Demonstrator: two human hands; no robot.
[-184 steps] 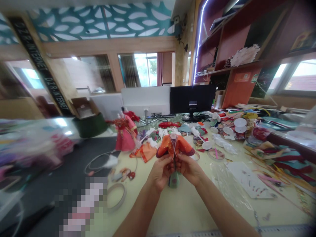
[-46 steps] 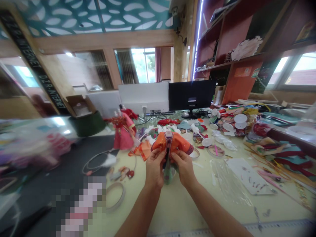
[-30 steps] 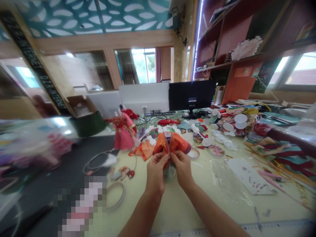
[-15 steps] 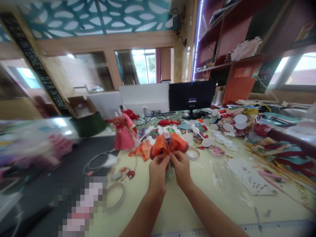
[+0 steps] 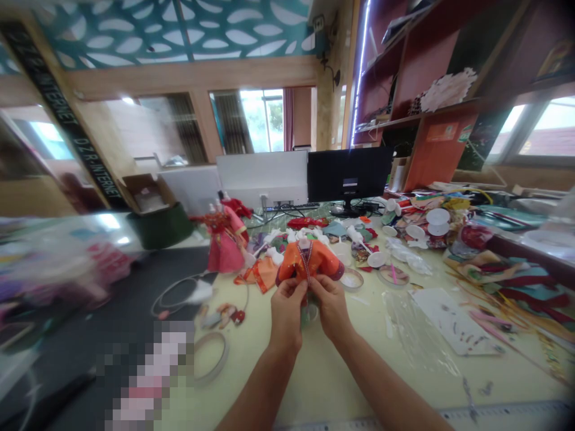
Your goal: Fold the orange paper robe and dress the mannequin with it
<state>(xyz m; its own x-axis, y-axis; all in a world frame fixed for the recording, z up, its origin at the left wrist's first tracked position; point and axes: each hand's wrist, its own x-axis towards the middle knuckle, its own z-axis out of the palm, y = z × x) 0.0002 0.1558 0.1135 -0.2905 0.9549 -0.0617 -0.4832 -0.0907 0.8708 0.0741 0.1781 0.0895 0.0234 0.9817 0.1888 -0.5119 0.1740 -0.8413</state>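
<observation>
A small orange doll garment (image 5: 320, 257) with wide, purple-cuffed sleeves and a beaded trim down its front stands upright on a small form in the middle of the table. My left hand (image 5: 290, 308) pinches its front edge low on the left side. Close beside it, my right hand (image 5: 330, 302) pinches the front edge on the other side, fingertips almost touching the left ones. Below the fingers shows a pale, see-through part of the stand, mostly hidden by my hands. Orange cloth (image 5: 260, 274) lies just to the left.
Rolls of tape (image 5: 212, 358) lie around the table (image 5: 350, 383). A dressed pink figure (image 5: 227, 245) stands at the left. White stands and fabric scraps (image 5: 512, 281) crowd the back and right. A white card (image 5: 456, 323) lies right, a ruler (image 5: 503, 412) along the front, monitors (image 5: 350, 173) behind.
The garment now sits slightly more upright, its neck and beaded trim more plainly in view. Both hands keep their pinch at its front, shifted only a little.
</observation>
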